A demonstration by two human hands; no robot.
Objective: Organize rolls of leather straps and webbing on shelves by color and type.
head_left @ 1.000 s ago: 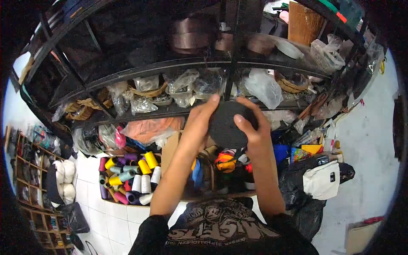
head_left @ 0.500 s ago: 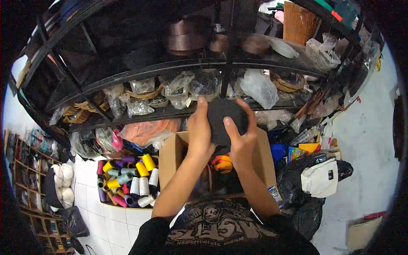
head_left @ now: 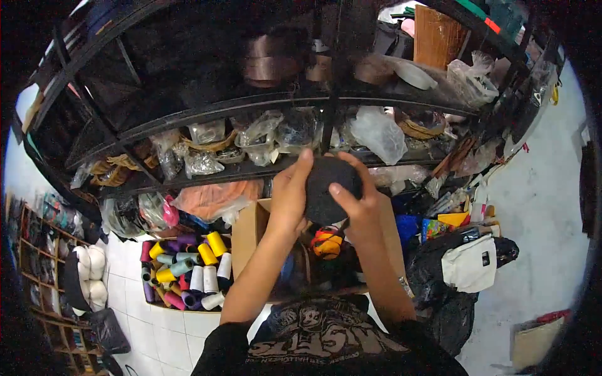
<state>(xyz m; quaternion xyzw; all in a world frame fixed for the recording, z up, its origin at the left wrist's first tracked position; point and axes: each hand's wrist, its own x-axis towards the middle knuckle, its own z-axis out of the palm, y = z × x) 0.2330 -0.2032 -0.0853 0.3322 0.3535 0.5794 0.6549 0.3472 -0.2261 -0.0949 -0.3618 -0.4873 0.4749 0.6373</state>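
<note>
Both my hands hold a dark, rounded felt-like piece (head_left: pixel 326 188) up in front of a black metal shelf rack (head_left: pixel 263 106). My left hand (head_left: pixel 290 197) grips its left side, thumb raised along the edge. My right hand (head_left: pixel 360 200) wraps the right side with the thumb pressed on its front. Below my hands stands an open cardboard box (head_left: pixel 251 229) with an orange and black item (head_left: pixel 327 243) inside.
A tray of several coloured thread cones (head_left: pixel 182 272) lies on the white tiled floor at lower left. Plastic bags of parts (head_left: pixel 376 131) fill the shelves. A white bag (head_left: pixel 470 266) rests on black sacks at right.
Both hands have drawn closer together on the dark piece and shifted slightly lower and nearer to me. The piece now looks more rounded and bunched.
</note>
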